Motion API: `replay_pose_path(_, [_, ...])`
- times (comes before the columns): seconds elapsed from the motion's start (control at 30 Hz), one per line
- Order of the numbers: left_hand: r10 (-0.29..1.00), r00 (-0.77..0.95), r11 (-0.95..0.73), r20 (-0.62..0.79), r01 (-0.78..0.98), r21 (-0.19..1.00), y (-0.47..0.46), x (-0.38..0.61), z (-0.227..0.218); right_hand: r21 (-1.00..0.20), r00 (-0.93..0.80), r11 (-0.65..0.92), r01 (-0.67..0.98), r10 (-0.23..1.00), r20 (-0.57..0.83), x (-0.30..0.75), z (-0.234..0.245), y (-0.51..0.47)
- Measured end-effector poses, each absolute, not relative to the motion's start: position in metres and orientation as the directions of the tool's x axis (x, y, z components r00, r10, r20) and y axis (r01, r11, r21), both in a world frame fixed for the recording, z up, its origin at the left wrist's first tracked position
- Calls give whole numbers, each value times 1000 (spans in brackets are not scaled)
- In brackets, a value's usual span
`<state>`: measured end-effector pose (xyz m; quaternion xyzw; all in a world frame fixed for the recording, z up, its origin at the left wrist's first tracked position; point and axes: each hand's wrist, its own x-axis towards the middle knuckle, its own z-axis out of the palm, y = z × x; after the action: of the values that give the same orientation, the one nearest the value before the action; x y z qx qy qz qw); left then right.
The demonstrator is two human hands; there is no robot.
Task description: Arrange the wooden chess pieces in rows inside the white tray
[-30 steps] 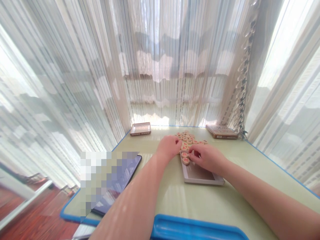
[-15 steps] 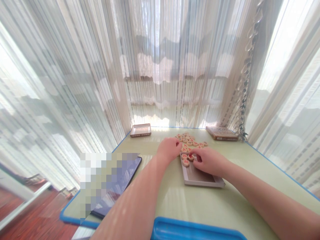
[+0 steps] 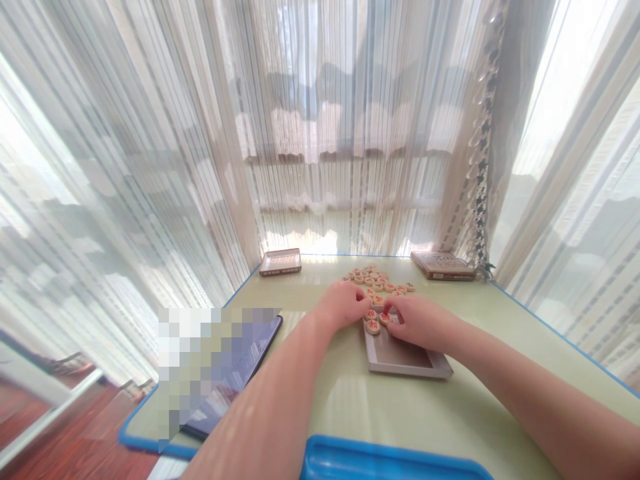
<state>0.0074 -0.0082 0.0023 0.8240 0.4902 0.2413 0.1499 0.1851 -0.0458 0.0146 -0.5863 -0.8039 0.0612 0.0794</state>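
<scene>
A shallow grey-brown box tray (image 3: 383,368) lies on the table with three round wooden Chinese chess pieces in its far left part. One piece (image 3: 373,327) with a red character sits nearest me, and another piece (image 3: 371,314) is just beyond it. My right hand (image 3: 417,321) reaches over the tray, thumb and finger closed on a third red-marked chess piece (image 3: 385,319). At the tray's far left corner is my left hand (image 3: 346,305), fingers curled together; what they hold, if anything, is hidden. Beyond the hands lies a loose heap of chess pieces (image 3: 369,281).
A small open box lid (image 3: 281,262) stands at the table's back left. Back right lies a flat brown box (image 3: 443,265). To the left of my arm is a tablet (image 3: 235,380), partly blurred out. A blue tray edge (image 3: 395,460) runs along the front.
My left hand has moved slightly right and toward me, to the tray's corner. The right hand's chess piece has shifted slightly right and nearer inside the tray.
</scene>
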Motion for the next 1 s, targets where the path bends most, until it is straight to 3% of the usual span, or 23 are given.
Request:
replay_pose_path(0.27, [877, 406, -480, 257, 723, 496, -9, 9, 3, -198, -297, 302, 932, 953, 56, 186, 15, -49])
replay_pose_path(0.57, [886, 390, -464, 252, 729, 503, -8, 9, 1, -107, -335, 340, 934, 940, 61, 183, 19, -51])
replay_pose_path(1.0, [886, 394, -463, 244, 728, 506, -11, 8, 3, -110, -362, 366, 924, 931, 52, 184, 16, -49])
